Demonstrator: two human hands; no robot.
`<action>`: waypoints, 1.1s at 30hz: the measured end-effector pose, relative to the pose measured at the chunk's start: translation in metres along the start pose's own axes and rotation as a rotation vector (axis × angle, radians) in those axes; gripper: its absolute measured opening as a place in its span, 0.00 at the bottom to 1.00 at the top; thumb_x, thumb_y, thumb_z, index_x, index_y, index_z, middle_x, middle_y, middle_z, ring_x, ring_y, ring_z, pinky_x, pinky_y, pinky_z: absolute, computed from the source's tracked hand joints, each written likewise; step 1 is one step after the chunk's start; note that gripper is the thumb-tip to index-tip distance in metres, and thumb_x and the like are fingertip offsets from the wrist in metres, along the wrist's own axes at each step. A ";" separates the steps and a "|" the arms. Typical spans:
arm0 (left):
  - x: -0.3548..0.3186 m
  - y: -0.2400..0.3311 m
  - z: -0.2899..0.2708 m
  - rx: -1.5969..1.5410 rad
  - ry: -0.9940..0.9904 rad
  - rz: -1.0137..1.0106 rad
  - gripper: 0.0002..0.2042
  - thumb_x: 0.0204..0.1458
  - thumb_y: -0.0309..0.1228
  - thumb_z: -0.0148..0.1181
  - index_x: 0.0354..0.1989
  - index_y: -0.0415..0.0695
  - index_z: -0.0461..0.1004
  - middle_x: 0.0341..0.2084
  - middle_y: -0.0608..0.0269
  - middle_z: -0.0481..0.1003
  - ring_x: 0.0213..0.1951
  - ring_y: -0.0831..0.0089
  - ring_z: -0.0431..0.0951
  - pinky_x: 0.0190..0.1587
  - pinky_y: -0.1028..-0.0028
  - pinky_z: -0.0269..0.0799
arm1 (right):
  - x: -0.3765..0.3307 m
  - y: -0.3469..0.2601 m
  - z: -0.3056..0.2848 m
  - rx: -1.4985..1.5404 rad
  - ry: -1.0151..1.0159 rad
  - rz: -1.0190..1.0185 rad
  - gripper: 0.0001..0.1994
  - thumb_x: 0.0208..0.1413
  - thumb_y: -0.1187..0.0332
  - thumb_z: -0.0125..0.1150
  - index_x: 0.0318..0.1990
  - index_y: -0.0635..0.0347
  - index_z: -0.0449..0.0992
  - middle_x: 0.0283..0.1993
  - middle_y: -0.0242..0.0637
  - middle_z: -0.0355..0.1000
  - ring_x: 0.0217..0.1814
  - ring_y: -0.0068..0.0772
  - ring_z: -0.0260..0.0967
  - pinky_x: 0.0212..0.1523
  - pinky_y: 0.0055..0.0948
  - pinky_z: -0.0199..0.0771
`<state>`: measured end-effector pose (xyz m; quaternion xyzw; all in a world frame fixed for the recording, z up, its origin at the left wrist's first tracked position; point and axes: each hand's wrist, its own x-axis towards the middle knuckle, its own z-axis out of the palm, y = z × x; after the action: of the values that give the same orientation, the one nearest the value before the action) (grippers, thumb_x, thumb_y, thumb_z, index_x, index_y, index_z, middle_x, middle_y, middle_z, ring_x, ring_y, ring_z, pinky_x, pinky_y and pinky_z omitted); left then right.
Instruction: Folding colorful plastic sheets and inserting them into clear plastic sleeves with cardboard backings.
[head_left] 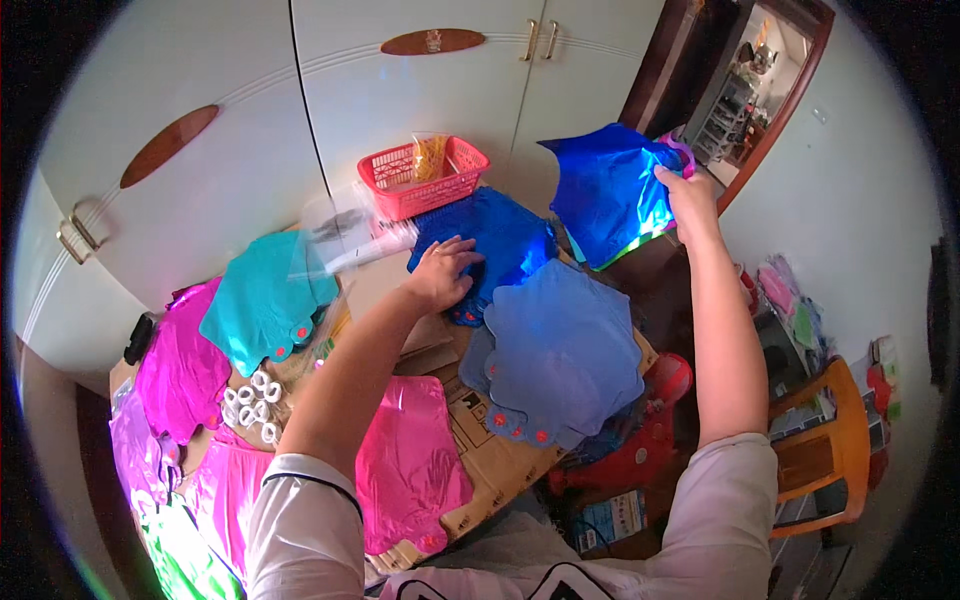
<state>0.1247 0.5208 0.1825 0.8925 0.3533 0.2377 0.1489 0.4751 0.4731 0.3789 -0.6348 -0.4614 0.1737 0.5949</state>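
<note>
Right hand (688, 190) was raised and pinched shut on the upper corner of a shiny blue foil balloon (610, 190), which hung in the air beside the red basket (425, 175). Left hand (440, 272) lay flat, fingers spread, on a dark blue foil stack (500, 240) atop the cardboard (480, 440). As I judged it, the single-corner grip could let the hanging foil slip, and the paler blue pile (565, 350) overhanging the cardboard's edge could slide off.

A room in a home. Big white cupboard doors (420, 90) with wooden handles, a wooden doorway (775, 95), an orange wooden chair (830, 450), piles of shiny foil balloons (560, 350).
</note>
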 end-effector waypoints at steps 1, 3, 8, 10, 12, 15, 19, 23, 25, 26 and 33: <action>0.000 0.001 0.000 0.039 -0.010 -0.023 0.26 0.44 0.31 0.55 0.56 0.50 0.70 0.63 0.54 0.61 0.67 0.52 0.54 0.67 0.49 0.46 | -0.001 0.001 -0.001 -0.009 -0.025 0.000 0.10 0.50 0.68 0.66 0.26 0.67 0.75 0.26 0.34 0.74 0.24 0.24 0.68 0.28 0.29 0.68; -0.001 0.008 -0.004 0.112 -0.005 -0.038 0.25 0.46 0.33 0.54 0.57 0.50 0.69 0.63 0.54 0.60 0.67 0.54 0.54 0.68 0.50 0.45 | -0.004 0.001 -0.005 -0.028 -0.079 0.001 0.09 0.51 0.69 0.65 0.31 0.69 0.78 0.29 0.36 0.76 0.25 0.26 0.72 0.30 0.27 0.72; -0.018 0.045 -0.033 0.041 0.033 -0.014 0.23 0.47 0.37 0.57 0.54 0.47 0.72 0.59 0.54 0.64 0.62 0.54 0.60 0.62 0.52 0.56 | -0.037 -0.015 -0.015 -0.178 -0.044 -0.111 0.09 0.51 0.67 0.65 0.30 0.66 0.78 0.26 0.30 0.73 0.23 0.21 0.66 0.27 0.28 0.67; -0.032 0.082 -0.048 -0.015 0.031 0.036 0.23 0.46 0.40 0.60 0.52 0.47 0.73 0.57 0.53 0.66 0.59 0.54 0.64 0.59 0.53 0.60 | -0.063 -0.036 -0.025 -0.323 -0.031 -0.179 0.10 0.52 0.66 0.65 0.29 0.65 0.78 0.25 0.27 0.71 0.22 0.19 0.63 0.26 0.28 0.64; -0.052 0.125 -0.044 -0.030 0.088 0.168 0.25 0.44 0.44 0.63 0.51 0.47 0.74 0.53 0.53 0.68 0.55 0.55 0.68 0.56 0.56 0.64 | -0.061 -0.024 -0.051 -0.368 -0.014 -0.192 0.13 0.52 0.63 0.64 0.27 0.67 0.77 0.22 0.35 0.72 0.24 0.25 0.66 0.30 0.33 0.67; -0.084 0.157 -0.027 0.135 0.032 0.383 0.29 0.40 0.49 0.67 0.50 0.46 0.74 0.50 0.52 0.70 0.53 0.55 0.70 0.56 0.59 0.65 | -0.065 -0.024 -0.074 -0.539 0.098 -0.181 0.18 0.52 0.58 0.63 0.26 0.68 0.76 0.21 0.45 0.72 0.25 0.38 0.71 0.33 0.39 0.68; -0.099 0.155 -0.020 0.102 -0.053 0.454 0.28 0.42 0.47 0.66 0.49 0.41 0.74 0.50 0.52 0.71 0.52 0.55 0.71 0.56 0.59 0.65 | -0.127 -0.045 -0.074 -0.500 0.156 -0.343 0.16 0.53 0.57 0.63 0.33 0.65 0.78 0.25 0.50 0.75 0.29 0.44 0.75 0.35 0.39 0.70; -0.100 0.151 -0.014 0.163 -0.101 0.668 0.22 0.45 0.39 0.60 0.47 0.39 0.74 0.48 0.52 0.73 0.52 0.55 0.72 0.56 0.60 0.67 | -0.187 -0.013 -0.055 -0.571 -0.214 -0.419 0.11 0.43 0.74 0.57 0.36 0.61 0.76 0.24 0.53 0.71 0.25 0.55 0.72 0.24 0.43 0.68; -0.095 0.161 -0.010 0.277 -0.126 0.807 0.21 0.45 0.36 0.58 0.47 0.39 0.74 0.48 0.53 0.73 0.52 0.56 0.73 0.56 0.61 0.68 | -0.203 0.027 -0.050 -0.631 -0.362 -0.580 0.11 0.40 0.74 0.59 0.36 0.61 0.75 0.28 0.51 0.73 0.29 0.53 0.73 0.30 0.45 0.72; -0.097 0.165 -0.009 0.287 -0.116 0.845 0.21 0.44 0.35 0.56 0.47 0.39 0.74 0.48 0.53 0.73 0.51 0.56 0.73 0.55 0.61 0.68 | -0.210 0.035 -0.042 -0.642 -0.410 -0.644 0.11 0.40 0.72 0.60 0.35 0.60 0.74 0.29 0.49 0.74 0.32 0.52 0.74 0.33 0.47 0.74; -0.098 0.188 0.007 0.342 -0.304 0.897 0.20 0.42 0.34 0.54 0.45 0.38 0.74 0.48 0.55 0.73 0.50 0.58 0.74 0.52 0.62 0.72 | -0.175 -0.037 -0.048 -0.561 -0.089 -0.595 0.08 0.47 0.69 0.63 0.35 0.57 0.77 0.26 0.47 0.73 0.28 0.49 0.74 0.28 0.41 0.72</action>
<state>0.1711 0.3189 0.2269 0.9926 -0.0569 0.0842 -0.0667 0.4084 0.3008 0.3665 -0.6031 -0.6797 -0.1112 0.4023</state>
